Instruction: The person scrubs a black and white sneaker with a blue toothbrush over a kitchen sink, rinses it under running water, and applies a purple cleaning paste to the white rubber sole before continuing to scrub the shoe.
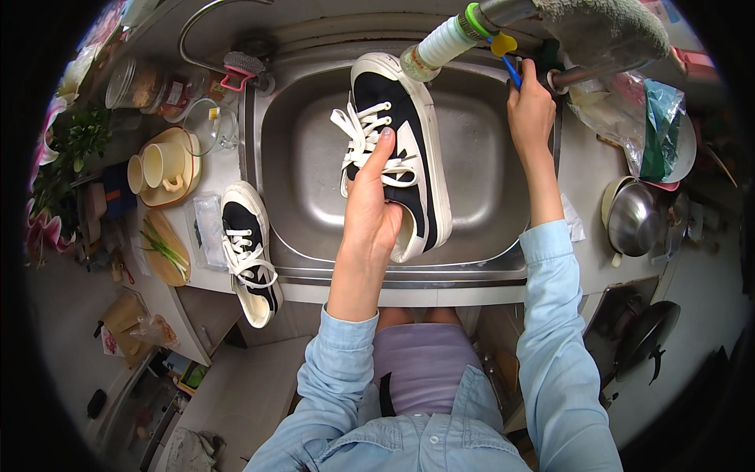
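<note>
Shoe held under the spout

My left hand (370, 212) clamps the sneaker (401, 149), toe pointing away; my right hand (531, 110) pinches the blue tap lever (512, 72).

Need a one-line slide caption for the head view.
Left hand holds a black-and-white sneaker over the steel sink; right hand grips the blue tap handle.

- Home kitchen
- Steel sink (299, 149) set in a counter (216, 177), tap (440, 43) above
- Cups (153, 165), glass jars (138, 82), steel pot (633, 220), pan (645, 334) alongside
</note>
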The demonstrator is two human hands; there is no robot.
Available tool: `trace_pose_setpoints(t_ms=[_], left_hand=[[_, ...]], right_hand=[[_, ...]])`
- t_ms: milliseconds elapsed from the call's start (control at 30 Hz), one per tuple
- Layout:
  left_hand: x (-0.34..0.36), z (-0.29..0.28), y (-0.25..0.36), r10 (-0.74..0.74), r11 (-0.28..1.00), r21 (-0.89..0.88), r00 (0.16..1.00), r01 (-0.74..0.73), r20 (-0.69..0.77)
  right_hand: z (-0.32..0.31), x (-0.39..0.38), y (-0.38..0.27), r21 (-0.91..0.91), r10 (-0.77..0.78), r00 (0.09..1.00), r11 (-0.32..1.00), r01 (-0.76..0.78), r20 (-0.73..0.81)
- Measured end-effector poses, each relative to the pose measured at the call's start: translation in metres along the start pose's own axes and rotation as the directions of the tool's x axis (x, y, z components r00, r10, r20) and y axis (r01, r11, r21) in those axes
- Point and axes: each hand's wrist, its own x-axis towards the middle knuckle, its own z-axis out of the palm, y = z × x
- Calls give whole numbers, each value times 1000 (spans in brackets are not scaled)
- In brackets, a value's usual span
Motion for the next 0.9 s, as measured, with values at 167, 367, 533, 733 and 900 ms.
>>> trace_pose_setpoints(t_ms=[167,367,533,733,900], left_hand=[[0,1,-2,8,1000,8,1000,-8,1],[-4,1,-5,60,996,65,998,-62,32],[-16,9,-7,103,983,153,995,-103,8],[-25,9,-8,173,946,275,984,-175,32],[-25,5,-13,253,896,357,964,-263,77]], right_hand=[[0,0,1,6,-3,1000,1000,3,-5],[-2,1,0,2,8,1000,1000,-8,27],[0,1,3,19,4,1000,1000,-5,15],[-1,2,2,14,5,1000,1000,-5,29],[0,2,5,37,-24,1000,999,24,10]])
